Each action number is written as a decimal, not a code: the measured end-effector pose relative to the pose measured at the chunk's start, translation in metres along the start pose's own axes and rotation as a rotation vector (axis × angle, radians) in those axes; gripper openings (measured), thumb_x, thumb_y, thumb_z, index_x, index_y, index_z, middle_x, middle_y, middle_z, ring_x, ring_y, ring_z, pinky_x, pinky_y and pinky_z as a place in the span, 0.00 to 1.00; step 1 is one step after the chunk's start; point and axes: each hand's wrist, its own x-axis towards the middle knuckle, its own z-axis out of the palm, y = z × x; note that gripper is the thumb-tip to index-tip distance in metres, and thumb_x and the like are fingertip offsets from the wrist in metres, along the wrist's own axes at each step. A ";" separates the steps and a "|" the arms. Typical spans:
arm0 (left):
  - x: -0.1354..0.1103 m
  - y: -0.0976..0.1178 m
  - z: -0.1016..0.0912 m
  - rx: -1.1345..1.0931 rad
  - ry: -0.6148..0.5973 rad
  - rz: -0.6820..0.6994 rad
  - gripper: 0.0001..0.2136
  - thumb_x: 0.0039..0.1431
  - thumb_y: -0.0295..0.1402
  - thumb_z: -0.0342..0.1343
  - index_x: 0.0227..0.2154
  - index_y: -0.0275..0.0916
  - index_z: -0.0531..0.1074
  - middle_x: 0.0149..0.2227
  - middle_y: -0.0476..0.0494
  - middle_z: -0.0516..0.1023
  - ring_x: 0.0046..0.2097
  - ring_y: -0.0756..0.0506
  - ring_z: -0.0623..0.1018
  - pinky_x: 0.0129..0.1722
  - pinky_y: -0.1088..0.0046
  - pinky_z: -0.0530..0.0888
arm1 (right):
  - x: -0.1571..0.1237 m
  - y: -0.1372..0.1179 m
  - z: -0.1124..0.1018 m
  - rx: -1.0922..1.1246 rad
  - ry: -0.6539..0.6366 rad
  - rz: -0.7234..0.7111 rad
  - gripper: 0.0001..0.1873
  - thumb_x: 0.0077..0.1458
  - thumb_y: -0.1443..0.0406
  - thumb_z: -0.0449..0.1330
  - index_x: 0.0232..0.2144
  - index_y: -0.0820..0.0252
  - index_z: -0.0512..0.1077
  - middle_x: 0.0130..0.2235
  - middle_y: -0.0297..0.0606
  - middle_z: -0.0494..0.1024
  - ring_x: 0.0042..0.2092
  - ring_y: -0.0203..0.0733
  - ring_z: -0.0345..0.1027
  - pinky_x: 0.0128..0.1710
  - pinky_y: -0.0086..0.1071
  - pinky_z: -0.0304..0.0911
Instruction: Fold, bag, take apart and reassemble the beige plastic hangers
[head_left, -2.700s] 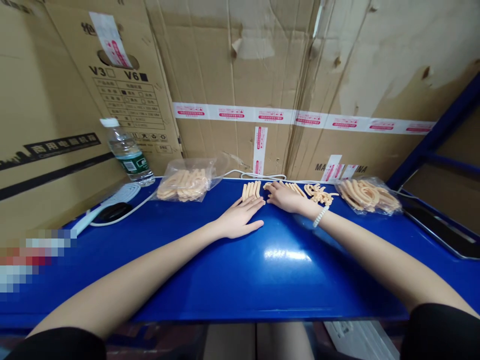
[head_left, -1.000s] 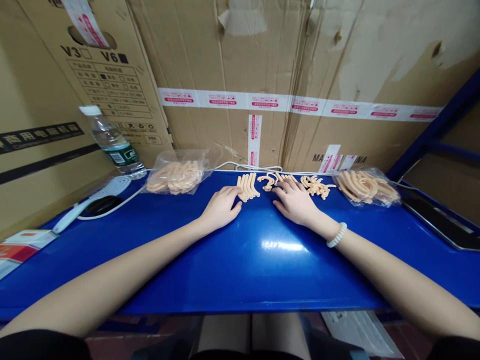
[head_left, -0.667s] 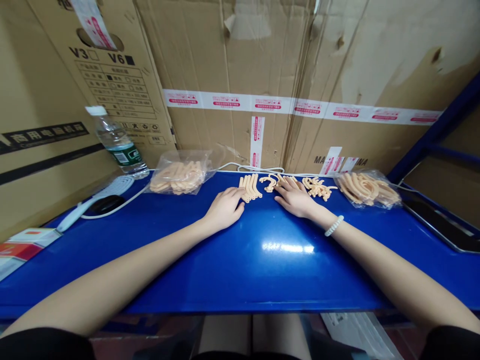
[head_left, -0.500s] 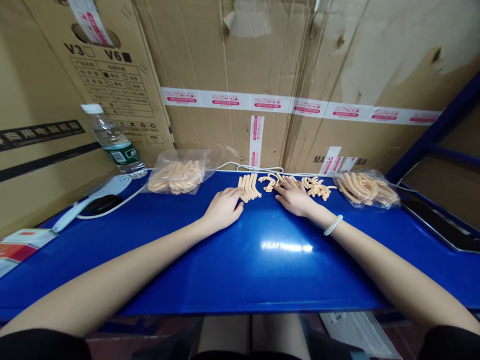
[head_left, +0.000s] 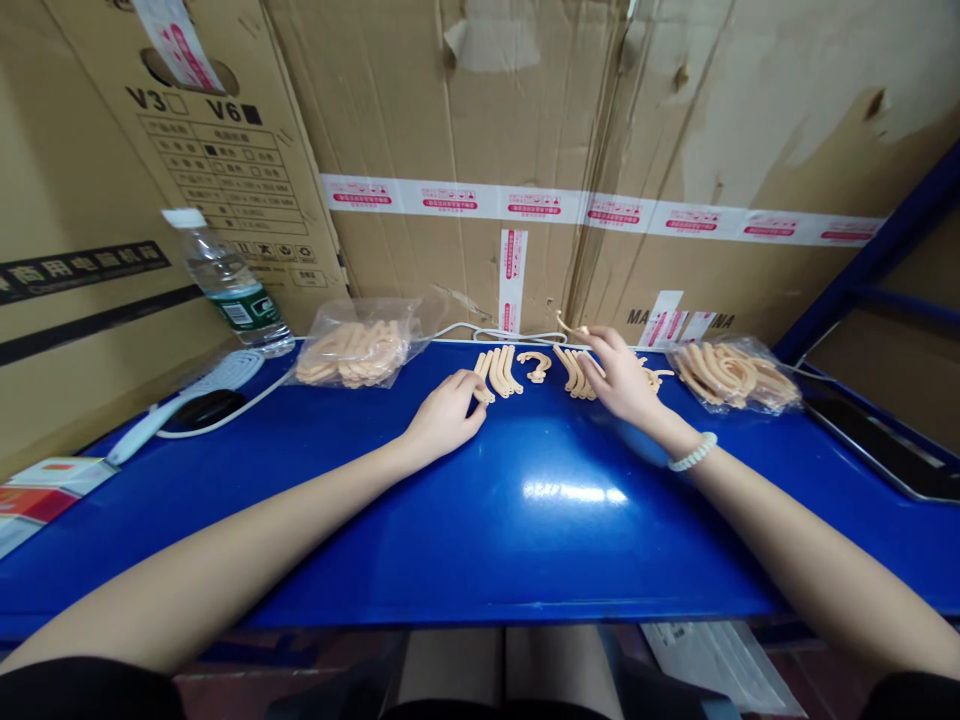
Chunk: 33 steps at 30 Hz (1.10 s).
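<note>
Peach-coloured curved plastic hooks lie in small groups at the back of the blue table (head_left: 480,520). My left hand (head_left: 442,415) rests on the table with fingers curled, its fingertips touching the near end of a lined-up row of hooks (head_left: 497,371). My right hand (head_left: 624,378) is raised a little and pinches one hook (head_left: 570,326) between thumb and forefinger. Beside it lie a second row of hooks (head_left: 575,370), one single hook (head_left: 535,364) and a loose pile (head_left: 654,377) partly hidden behind the hand.
Two clear bags of the same hooks lie at the back left (head_left: 356,345) and back right (head_left: 731,372). A water bottle (head_left: 225,283), a white power strip (head_left: 191,397) with cable, a small box (head_left: 41,495) and a dark tray (head_left: 881,440) ring the table. Cardboard boxes (head_left: 487,150) wall the back.
My right hand has lifted off the table and moved right and back, now holding one hook. My left hand has stayed by the lined-up row with fingers more curled.
</note>
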 end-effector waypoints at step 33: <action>-0.003 0.010 -0.005 0.142 -0.040 0.135 0.08 0.67 0.26 0.44 0.35 0.39 0.67 0.40 0.40 0.73 0.42 0.41 0.72 0.47 0.60 0.71 | -0.041 -0.047 -0.020 1.388 -0.029 0.821 0.10 0.45 0.63 0.73 0.29 0.60 0.78 0.38 0.42 0.83 0.45 0.50 0.79 0.51 0.41 0.74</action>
